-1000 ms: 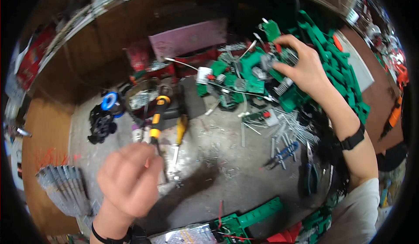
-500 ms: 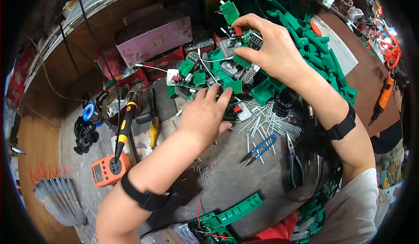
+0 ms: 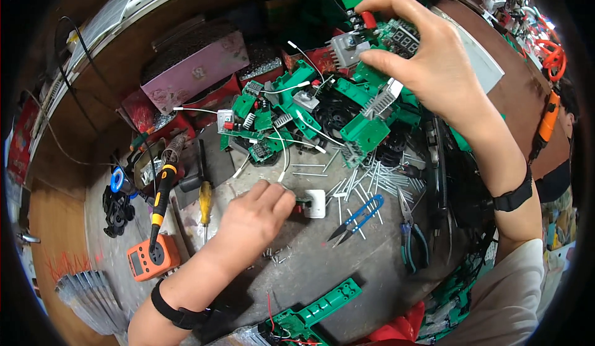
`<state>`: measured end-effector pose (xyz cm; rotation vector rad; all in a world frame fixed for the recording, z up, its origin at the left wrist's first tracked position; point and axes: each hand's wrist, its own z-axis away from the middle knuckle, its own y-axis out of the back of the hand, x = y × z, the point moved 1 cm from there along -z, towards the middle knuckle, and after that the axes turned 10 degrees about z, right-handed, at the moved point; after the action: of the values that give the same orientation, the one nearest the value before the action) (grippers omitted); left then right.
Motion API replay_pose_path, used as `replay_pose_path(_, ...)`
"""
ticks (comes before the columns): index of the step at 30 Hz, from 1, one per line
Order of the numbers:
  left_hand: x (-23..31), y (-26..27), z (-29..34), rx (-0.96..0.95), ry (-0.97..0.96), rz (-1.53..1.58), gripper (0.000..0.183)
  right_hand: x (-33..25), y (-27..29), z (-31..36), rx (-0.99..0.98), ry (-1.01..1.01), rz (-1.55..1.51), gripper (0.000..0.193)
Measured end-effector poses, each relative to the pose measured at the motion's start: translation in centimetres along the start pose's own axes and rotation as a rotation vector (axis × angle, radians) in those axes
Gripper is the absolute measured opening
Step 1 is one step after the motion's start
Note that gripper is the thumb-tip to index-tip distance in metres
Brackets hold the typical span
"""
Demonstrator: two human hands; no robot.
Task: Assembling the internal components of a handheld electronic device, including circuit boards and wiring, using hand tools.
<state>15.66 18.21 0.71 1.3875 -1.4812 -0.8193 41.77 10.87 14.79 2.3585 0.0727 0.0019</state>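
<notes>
My right hand is raised over the far side of the bench, thumb and fingers around a circuit board with a digit display, a grey heat sink and a red part. Nearer to me, my left hand is closed on a small circuit board whose whitish metal plate sticks out past the fingers; the rest is covered. Beyond both hands lies a pile of green plastic housings and more boards, with white wires trailing out. Another display board rests at the pile's near left edge.
Metal pins, blue thread snips and pliers lie right of centre. To the left are a soldering iron, a yellow screwdriver and an orange meter. A green housing lies at the near edge.
My left hand has come out of the pile toward me, its fingers now closed on a small circuit board. The right hand has risen and shifted right with its board. The view has shifted slightly.
</notes>
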Motion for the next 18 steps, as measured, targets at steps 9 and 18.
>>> replay_pose_path(9,-0.1,0.8,0.3,0.045,0.095,0.208,0.032,0.5,2.2,0.5,-0.142,-0.164,-0.173,0.038)
replay_pose_path(18,-7.4,0.5,-5.0,0.117,0.301,-0.138,0.075,2.0,1.7,0.6,-0.001,-0.013,-0.069,0.041)
